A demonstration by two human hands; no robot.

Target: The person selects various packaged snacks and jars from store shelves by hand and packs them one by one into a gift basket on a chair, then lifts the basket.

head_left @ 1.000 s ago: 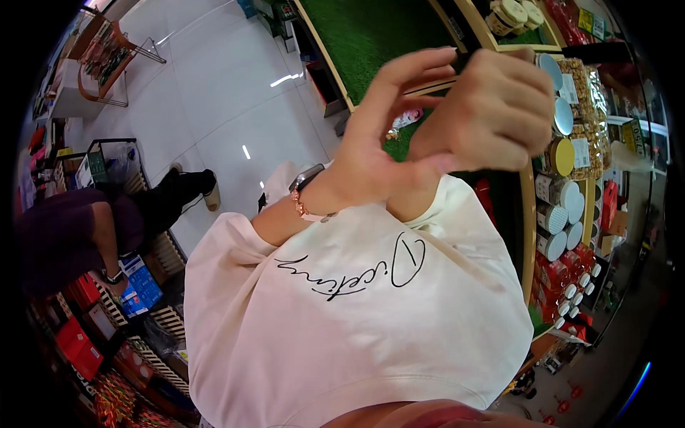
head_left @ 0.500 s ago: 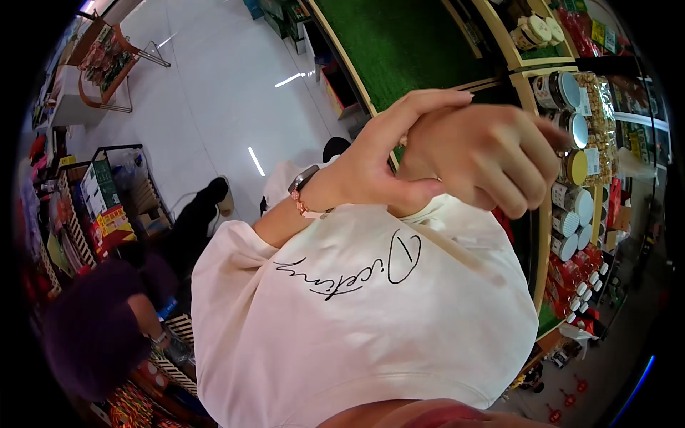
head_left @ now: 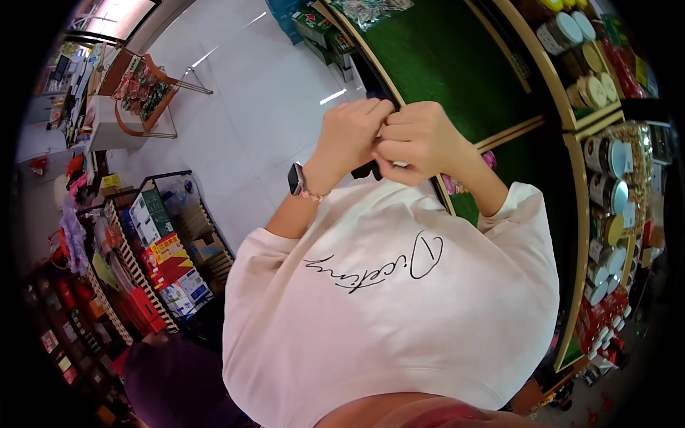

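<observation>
My left hand [head_left: 348, 135] is closed in a fist, with a dark smartwatch [head_left: 295, 178] and a pink beaded bracelet [head_left: 311, 195] on that wrist. Against it, knuckles to knuckles, my right hand [head_left: 419, 141] is curled shut as well. Both hands are raised in front of my white shirt [head_left: 385, 321], which carries black script lettering. The fingers fold inward, so anything small between them is hidden. No bracelet shows on my right wrist.
Beside me runs a wooden display shelf [head_left: 581, 235] with green matting [head_left: 435, 60] and jars [head_left: 606, 192]. Left are a wooden chair [head_left: 146, 85], a rack of boxes [head_left: 168, 246] and a person in purple [head_left: 175, 378]. Grey tile floor [head_left: 250, 107] lies between.
My left hand has let go of my right wrist. Both hands have come together as fists, the right one moving left. The view has shifted, and the person in purple sits lower in it.
</observation>
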